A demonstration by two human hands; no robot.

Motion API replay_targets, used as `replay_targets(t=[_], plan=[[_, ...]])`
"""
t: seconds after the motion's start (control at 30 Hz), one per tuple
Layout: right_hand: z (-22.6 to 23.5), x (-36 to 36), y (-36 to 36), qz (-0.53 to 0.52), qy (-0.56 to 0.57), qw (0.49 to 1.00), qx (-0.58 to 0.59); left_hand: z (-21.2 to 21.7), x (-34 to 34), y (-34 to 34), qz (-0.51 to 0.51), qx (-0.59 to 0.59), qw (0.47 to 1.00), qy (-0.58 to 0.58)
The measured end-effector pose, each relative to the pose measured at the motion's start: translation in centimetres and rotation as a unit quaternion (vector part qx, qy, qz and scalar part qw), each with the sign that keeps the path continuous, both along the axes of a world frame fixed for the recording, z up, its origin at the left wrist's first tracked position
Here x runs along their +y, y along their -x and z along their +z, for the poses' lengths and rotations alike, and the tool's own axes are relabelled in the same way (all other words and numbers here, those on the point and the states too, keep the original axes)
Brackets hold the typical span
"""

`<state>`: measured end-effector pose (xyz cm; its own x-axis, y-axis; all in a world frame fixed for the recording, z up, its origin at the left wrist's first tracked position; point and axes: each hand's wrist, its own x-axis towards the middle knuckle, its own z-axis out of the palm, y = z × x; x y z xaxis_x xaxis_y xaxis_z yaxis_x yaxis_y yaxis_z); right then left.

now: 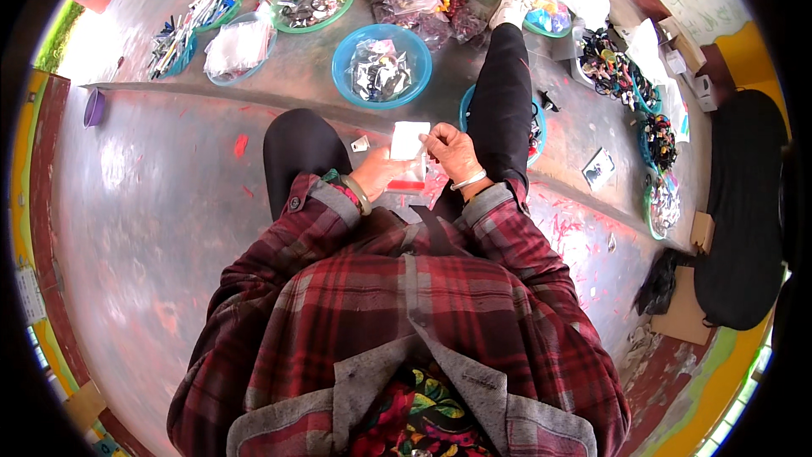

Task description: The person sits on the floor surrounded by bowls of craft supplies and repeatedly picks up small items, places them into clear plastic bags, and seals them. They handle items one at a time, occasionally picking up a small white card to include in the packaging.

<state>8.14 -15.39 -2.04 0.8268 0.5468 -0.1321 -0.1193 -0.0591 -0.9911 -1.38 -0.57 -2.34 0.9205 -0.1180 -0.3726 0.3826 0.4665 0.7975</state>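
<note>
Blue basin [341, 72] taken as landmark. A long floor edge [211, 87] runs just on the basin's near side. Widest bare floor [161, 195]: left and near of the basin, out toward a small purple tub [95, 108]. Tighter elsewhere: green basin [315, 29] close on the far left; right leg [505, 76] stretched along the right side, partly covering a 2nd basin; left knee [306, 148] near-left. Small white piece [409, 137] held up on the basin's near side, between basin and torso, clear of the rim. Left hand [376, 173] clamped on its lower left. Right hand [454, 152], fingers [433, 140] pinched together on its upper right edge. A clear piece with a red band [407, 185] shows below the white, farther from the basin; cannot tell whether the 2 are joined.
</note>
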Motion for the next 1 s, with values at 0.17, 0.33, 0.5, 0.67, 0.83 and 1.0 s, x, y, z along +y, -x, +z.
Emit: replay_targets(t=[0.17, 0.33, 0.5, 0.67, 0.83, 1.0], plan=[[0.2, 0.2, 0.3, -0.019, 0.008, 1.0, 0.021, -0.2, 0.0, -0.1, 0.006, 0.001, 1.0, -0.002], [0.7, 0.2, 0.2, -0.021, 0.085, 0.996, 0.007, 0.4, -0.1, 0.0, 0.001, 0.006, 1.0, -0.006], [0.8, 0.2, 0.3, -0.016, -0.007, 0.998, 0.057, 0.5, -0.1, 0.0, 0.001, -0.008, 1.0, -0.03], [-0.8, -0.4, -0.3, 0.006, 0.008, 0.998, 0.069, -0.2, -0.2, 0.0, 0.023, -0.024, 0.999, 0.002], [-0.4, -0.1, -0.3, 0.002, 0.038, 0.996, 0.079, -0.1, -0.5, -0.1, 0.097, -0.022, 0.995, 0.014], [0.5, -0.1, -0.2, -0.014, 0.031, 0.996, 0.087, 0.6, -0.5, -0.2, 0.103, -0.028, 0.994, -0.013]])
